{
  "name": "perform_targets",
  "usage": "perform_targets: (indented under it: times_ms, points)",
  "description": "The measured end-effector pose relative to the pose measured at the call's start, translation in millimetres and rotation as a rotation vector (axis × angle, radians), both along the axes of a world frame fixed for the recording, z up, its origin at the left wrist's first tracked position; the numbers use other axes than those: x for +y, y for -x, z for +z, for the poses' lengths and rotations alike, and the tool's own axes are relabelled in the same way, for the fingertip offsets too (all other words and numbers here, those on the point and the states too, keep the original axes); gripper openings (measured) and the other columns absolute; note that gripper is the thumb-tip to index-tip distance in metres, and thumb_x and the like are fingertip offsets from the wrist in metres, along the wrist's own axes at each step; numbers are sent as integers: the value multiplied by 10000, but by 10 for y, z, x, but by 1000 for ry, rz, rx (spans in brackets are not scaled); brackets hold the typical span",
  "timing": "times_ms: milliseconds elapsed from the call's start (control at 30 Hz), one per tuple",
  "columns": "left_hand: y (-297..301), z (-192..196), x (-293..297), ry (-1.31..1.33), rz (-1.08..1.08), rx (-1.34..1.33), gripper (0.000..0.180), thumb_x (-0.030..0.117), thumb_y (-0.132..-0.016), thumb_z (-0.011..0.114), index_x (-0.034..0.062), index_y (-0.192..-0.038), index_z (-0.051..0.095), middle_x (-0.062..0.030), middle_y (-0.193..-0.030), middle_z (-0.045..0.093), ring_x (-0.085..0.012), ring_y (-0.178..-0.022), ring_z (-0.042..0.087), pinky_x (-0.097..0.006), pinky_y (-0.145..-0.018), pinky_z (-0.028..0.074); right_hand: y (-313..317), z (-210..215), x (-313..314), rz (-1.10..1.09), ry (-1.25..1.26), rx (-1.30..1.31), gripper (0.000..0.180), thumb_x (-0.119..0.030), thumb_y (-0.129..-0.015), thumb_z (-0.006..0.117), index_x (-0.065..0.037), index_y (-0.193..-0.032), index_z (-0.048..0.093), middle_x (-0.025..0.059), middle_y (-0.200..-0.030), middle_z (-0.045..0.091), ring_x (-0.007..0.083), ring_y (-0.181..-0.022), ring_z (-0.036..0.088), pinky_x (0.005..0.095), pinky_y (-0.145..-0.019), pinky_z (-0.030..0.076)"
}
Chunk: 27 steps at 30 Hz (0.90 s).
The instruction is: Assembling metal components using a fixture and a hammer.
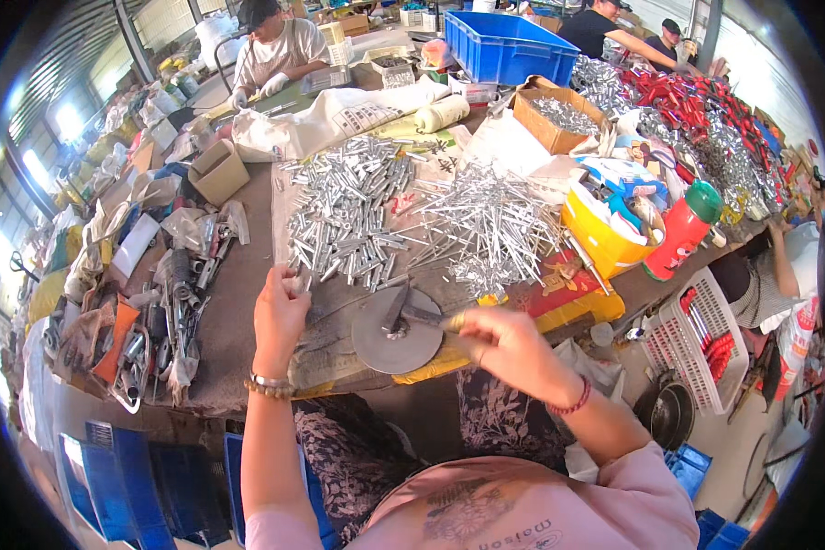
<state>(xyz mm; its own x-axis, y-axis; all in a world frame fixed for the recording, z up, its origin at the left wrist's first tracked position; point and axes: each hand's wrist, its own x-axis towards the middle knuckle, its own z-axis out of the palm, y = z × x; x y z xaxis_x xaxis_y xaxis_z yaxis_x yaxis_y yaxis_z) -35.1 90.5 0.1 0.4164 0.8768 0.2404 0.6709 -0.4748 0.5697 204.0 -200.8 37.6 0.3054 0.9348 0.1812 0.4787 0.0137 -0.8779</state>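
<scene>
A round grey metal disc (376,346) lies at the table's near edge, with a dark hammer (396,308) resting on it, its handle toward the right. My right hand (509,346) is beside the handle's end, its fingertips blurred; whether they touch it is unclear. My left hand (281,310) is left of the disc, fingers curled together at the edge of a pile of short silver metal tubes (348,206). What those fingers hold is hidden. Right of that pile spreads a heap of thin silver rods (486,220).
Tools and metal parts (181,284) crowd the table's left side. A yellow tub (605,229) and a red bottle with green cap (683,231) stand right. A cardboard box (555,119) and blue crate (509,50) are farther back. A white basket (697,339) stands below right. Other people work around the table.
</scene>
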Motion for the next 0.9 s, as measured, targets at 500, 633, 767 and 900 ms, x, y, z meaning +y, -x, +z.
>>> perform_targets:
  times_ms: [500,633,767,900]
  points:
    - [85,322,-1261,173,-502,-76,227,95,-915,821,80,-1139,786,-94,-979,714,-274,-852,705,-389,-759,560,-654,-294,1307,86,-211,-1085,81,-50,-833,732,-64,-913,724,115,-979,673,323,-971,727,457,-813,600]
    - [39,375,-1357,65,-479,4,228,51,-904,825,55,-1130,796,-91,-967,689,-235,-810,701,-349,-752,571,-691,-274,1318,158,-225,-1115,122,-62,-838,735,-66,-954,698,122,-997,685,337,-950,731,463,-802,608]
    - [6,228,-1393,8,-404,-80,193,114,-917,851,61,-1097,803,-97,-948,677,-249,-808,702,-373,-736,565,-750,-296,1332,208,-316,-1089,84,-69,-857,702,-79,-928,657,104,-942,688,322,-929,733,464,-794,609]
    - [-7,230,-1418,-34,-400,-96,167,105,-917,855,58,-1069,805,-94,-928,659,-244,-794,692,-376,-716,553,-773,-319,1422,296,-324,-1116,173,-32,-833,692,-96,-974,614,86,-957,650,329,-963,700,462,-812,586]
